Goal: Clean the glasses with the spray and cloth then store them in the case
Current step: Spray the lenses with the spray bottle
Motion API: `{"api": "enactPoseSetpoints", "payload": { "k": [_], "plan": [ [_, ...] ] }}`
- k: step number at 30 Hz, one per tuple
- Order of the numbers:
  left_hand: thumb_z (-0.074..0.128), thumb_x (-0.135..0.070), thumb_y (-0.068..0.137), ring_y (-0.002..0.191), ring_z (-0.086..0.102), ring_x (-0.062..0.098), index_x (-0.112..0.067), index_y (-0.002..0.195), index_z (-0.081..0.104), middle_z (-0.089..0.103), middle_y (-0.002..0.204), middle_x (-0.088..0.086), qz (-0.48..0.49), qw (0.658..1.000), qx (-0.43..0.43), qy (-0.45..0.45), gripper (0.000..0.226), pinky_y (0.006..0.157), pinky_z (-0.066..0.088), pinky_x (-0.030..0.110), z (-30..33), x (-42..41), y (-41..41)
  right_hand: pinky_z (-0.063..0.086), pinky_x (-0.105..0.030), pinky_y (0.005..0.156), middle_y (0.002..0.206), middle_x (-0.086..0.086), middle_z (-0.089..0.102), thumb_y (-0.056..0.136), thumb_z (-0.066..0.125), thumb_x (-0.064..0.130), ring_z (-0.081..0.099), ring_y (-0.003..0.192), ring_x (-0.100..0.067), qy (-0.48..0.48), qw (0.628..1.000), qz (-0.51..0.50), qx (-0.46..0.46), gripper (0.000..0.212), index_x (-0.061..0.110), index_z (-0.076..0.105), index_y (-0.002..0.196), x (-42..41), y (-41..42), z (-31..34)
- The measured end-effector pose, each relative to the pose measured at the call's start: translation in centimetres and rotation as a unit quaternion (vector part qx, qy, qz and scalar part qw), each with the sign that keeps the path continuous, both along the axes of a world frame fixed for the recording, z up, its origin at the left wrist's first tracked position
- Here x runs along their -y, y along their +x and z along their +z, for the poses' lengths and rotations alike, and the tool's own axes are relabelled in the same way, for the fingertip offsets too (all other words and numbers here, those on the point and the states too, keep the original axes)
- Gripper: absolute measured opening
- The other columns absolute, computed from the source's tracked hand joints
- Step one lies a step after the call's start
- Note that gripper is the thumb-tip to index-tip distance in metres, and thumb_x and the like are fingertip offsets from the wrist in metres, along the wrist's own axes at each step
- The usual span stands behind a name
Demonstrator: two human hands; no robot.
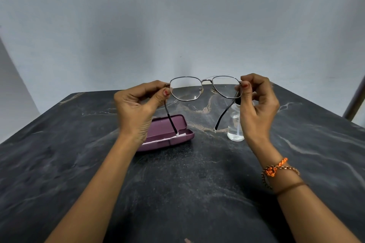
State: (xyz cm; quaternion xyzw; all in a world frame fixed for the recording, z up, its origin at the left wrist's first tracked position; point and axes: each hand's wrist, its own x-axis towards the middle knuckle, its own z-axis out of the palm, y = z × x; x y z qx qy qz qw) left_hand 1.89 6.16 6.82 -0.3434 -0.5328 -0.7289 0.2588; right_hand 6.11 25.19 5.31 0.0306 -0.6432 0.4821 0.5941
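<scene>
The glasses have a thin, dark metal frame with two roughly hexagonal clear lenses, a double bridge and small nose pads. Their temples are slim wire that thickens into black sleeves tipped with white at the ends. They are held in the air above the dark marbled table, toward its far edge at about 12 o'clock from the centre of the view.

The frame's long axis runs left to right, from 9 to 3 o'clock. The lens fronts face away toward the pale wall, and both temples are unfolded, trailing back and down toward the person at about 6 o'clock.

The left hand pinches the left hinge corner between thumb and forefinger, the other fingers curled in. The right hand pinches the right hinge corner the same way, its remaining fingers loosely bent. Red polish shows on both thumbnails. An orange thread and a bead bracelet circle the right wrist.

On the table below, at about 7 o'clock from the glasses, a purple case lies open with a white cloth showing along its inner edge; the left hand hides part of it. At about 5 o'clock from the glasses stands a small clear spray bottle with a dark top, partly behind the right hand.
</scene>
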Motion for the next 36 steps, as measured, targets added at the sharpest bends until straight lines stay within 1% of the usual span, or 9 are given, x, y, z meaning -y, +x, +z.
{"api": "enactPoseSetpoints", "payload": {
  "k": [4, 6, 10, 12, 15, 22, 24, 30, 36],
  "plan": [
    [0.075, -0.023, 0.065, 0.072, 0.068, 0.007, -0.033, 0.076, 0.075, 0.072, 0.072, -0.017, 0.021, 0.999, -0.034, 0.001, 0.015, 0.065, 0.055, 0.019, -0.3, -0.1, -0.3, 0.041, -0.024, 0.069, 0.086, 0.018, 0.054, 0.089, 0.045, 0.035, 0.051, 0.084, -0.013, 0.003, 0.999, -0.054, -0.005, 0.015, 0.028, 0.058, 0.091, -0.2, -0.1, -0.4],
    [0.076, -0.015, 0.067, 0.072, 0.068, 0.006, -0.034, 0.076, 0.074, 0.072, 0.072, -0.018, 0.042, 0.998, -0.044, 0.006, 0.021, 0.066, 0.055, 0.019, -0.5, -0.2, -0.6, 0.038, -0.029, 0.078, 0.095, 0.012, 0.055, 0.092, 0.043, 0.028, 0.042, 0.091, -0.006, 0.005, 0.992, -0.123, -0.005, 0.022, 0.015, 0.059, 0.099, -0.4, -0.2, -0.6],
    [0.072, 0.002, 0.069, 0.071, 0.067, 0.001, -0.025, 0.082, 0.073, 0.070, 0.071, -0.022, 0.089, 0.994, -0.060, 0.006, 0.030, 0.066, 0.053, 0.013, -1.1, -0.6, -1.0, 0.029, -0.027, 0.084, 0.117, -0.013, 0.054, 0.092, 0.043, 0.023, 0.040, 0.102, -0.021, 0.027, 0.977, -0.200, 0.062, 0.029, 0.012, 0.055, 0.116, -0.9, -0.4, -1.1],
    [0.071, 0.006, 0.069, 0.071, 0.066, -0.002, -0.006, 0.093, 0.067, 0.069, 0.071, -0.025, 0.112, 0.992, -0.062, 0.003, 0.027, 0.066, 0.052, 0.011, -1.4, -0.8, -1.1, 0.028, -0.030, 0.084, 0.122, -0.016, 0.051, 0.091, 0.042, 0.028, 0.043, 0.106, -0.029, 0.066, 0.968, -0.213, 0.111, 0.035, 0.014, 0.052, 0.122, -1.1, -0.6, -1.5],
    [0.069, 0.009, 0.070, 0.071, 0.065, -0.005, 0.001, 0.102, 0.059, 0.068, 0.070, -0.027, 0.142, 0.988, -0.064, -0.006, 0.034, 0.067, 0.051, 0.009, -1.9, -1.0, -1.2, 0.029, -0.033, 0.084, 0.127, -0.016, 0.048, 0.088, 0.048, 0.032, 0.043, 0.110, -0.033, 0.126, 0.951, -0.217, 0.179, 0.041, 0.015, 0.048, 0.126, -1.4, -1.1, -2.5],
    [0.069, 0.010, 0.071, 0.073, 0.066, -0.004, 0.001, 0.103, 0.059, 0.065, 0.090, -0.007, 0.177, 0.983, -0.057, -0.009, 0.035, 0.070, 0.053, 0.012, -2.6, -1.5, -1.1, 0.047, -0.051, 0.083, 0.117, -0.019, 0.051, 0.075, 0.066, 0.013, 0.049, 0.096, -0.031, 0.178, 0.934, -0.192, 0.244, 0.074, 0.019, 0.029, 0.138, -1.9, -1.7, -3.8],
    [0.069, 0.009, 0.071, 0.074, 0.066, -0.003, 0.001, 0.102, 0.059, 0.064, 0.092, -0.006, 0.180, 0.982, -0.058, -0.011, 0.034, 0.071, 0.053, 0.012, -2.7, -1.6, -1.0, 0.050, -0.041, 0.071, 0.117, -0.018, 0.053, 0.073, 0.067, 0.006, 0.052, 0.085, -0.029, 0.187, 0.935, -0.157, 0.256, 0.087, 0.025, 0.019, 0.142, -1.8, -1.8, -4.1],
    [0.070, 0.002, 0.072, 0.076, 0.064, -0.005, 0.000, 0.101, 0.060, 0.063, 0.091, -0.009, 0.202, 0.976, -0.079, -0.036, 0.031, 0.072, 0.054, 0.014, -2.8, -1.9, -0.7, 0.049, -0.036, 0.054, 0.114, -0.020, 0.057, 0.073, 0.059, -0.001, 0.057, 0.063, -0.030, 0.179, 0.954, -0.131, 0.203, 0.081, 0.021, 0.022, 0.142, -1.0, -1.5, -3.1],
    [0.070, 0.000, 0.071, 0.076, 0.063, -0.008, -0.001, 0.100, 0.060, 0.063, 0.090, -0.008, 0.219, 0.971, -0.088, -0.033, 0.030, 0.072, 0.052, 0.011, -2.9, -1.8, -1.0, 0.036, -0.015, 0.048, 0.099, -0.013, 0.065, 0.063, 0.059, 0.000, 0.049, 0.054, -0.016, 0.205, 0.969, -0.121, 0.072, 0.079, 0.021, 0.028, 0.132, 1.0, 0.0, -1.2]
  ]
}}
